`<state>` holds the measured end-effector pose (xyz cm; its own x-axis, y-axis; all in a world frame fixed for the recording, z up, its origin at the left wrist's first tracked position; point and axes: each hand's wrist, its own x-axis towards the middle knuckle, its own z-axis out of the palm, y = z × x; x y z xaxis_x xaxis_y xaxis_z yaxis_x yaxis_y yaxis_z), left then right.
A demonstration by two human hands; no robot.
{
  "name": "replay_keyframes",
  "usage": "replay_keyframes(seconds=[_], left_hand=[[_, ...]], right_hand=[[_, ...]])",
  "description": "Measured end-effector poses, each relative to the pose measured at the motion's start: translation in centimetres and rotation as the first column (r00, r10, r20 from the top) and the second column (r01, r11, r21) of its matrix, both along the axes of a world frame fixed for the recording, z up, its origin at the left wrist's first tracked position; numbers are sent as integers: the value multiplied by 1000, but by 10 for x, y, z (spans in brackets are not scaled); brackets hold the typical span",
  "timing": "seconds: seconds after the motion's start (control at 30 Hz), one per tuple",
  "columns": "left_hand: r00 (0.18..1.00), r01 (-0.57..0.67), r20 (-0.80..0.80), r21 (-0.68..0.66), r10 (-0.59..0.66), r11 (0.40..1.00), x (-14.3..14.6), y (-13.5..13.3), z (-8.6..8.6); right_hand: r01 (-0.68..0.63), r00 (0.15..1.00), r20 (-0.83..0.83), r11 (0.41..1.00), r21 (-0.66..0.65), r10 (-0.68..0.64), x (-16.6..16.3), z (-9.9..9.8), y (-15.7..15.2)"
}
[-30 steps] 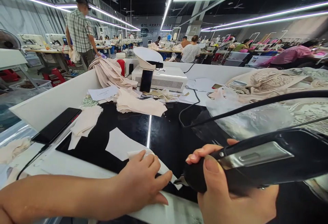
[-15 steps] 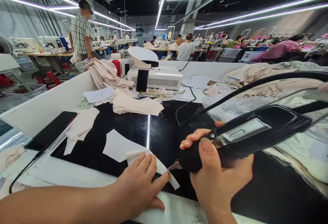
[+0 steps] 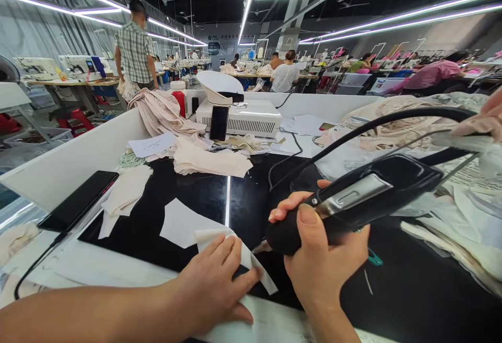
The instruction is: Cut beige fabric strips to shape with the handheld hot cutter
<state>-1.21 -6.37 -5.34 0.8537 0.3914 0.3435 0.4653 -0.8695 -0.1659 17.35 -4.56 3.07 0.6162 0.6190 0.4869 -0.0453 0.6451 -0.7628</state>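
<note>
My left hand (image 3: 223,275) lies palm down with its fingers stretched over a pale cloth strip (image 3: 247,253), pressing it against the black tabletop (image 3: 188,175). Beneath the strip, a white cut piece (image 3: 182,223) shows at its upper left. My right hand (image 3: 325,249) is wrapped round a black corded hand tool (image 3: 364,191) with a silver lever. The tool's pointed metal tip (image 3: 262,247) is at the strip's right edge; whether they touch I cannot tell. My left fingers hide part of the strip.
Stacked cream pieces (image 3: 212,162) lie ahead, before a vented white box (image 3: 239,118). A black phone (image 3: 78,199) rests at left. Cloth and plastic (image 3: 463,202) fill the right side. The tool's cable (image 3: 376,128) arches overhead. A person in a checked shirt (image 3: 135,53) stands beyond.
My right hand has brought the tool slightly left and up, its tip now by the strip's edge. My left hand stays almost still. The person in the checked shirt has moved right.
</note>
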Motion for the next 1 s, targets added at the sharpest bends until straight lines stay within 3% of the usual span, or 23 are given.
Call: replay_keyframes(seconds=[0.3, 0.47, 0.57, 0.67, 1.0], left_hand=[[997, 54, -45, -72, -57, 996, -3, 7, 9], [994, 105, 47, -72, -102, 992, -13, 15, 14], [988, 129, 102, -152, -115, 980, -19, 19, 20], [989, 126, 105, -217, -106, 968, -21, 20, 25], [995, 90, 51, -245, -80, 965, -25, 18, 24]], right_hand=[[1, 998, 68, 1000, -19, 0, -5, -1, 7], [8, 999, 49, 1000, -15, -7, -5, -3, 3], [14, 999, 43, 1000, -6, -13, -7, -3, 0], [17, 998, 61, 1000, 9, -18, -10, -3, -3], [10, 998, 67, 1000, 3, -11, -8, -2, -3]])
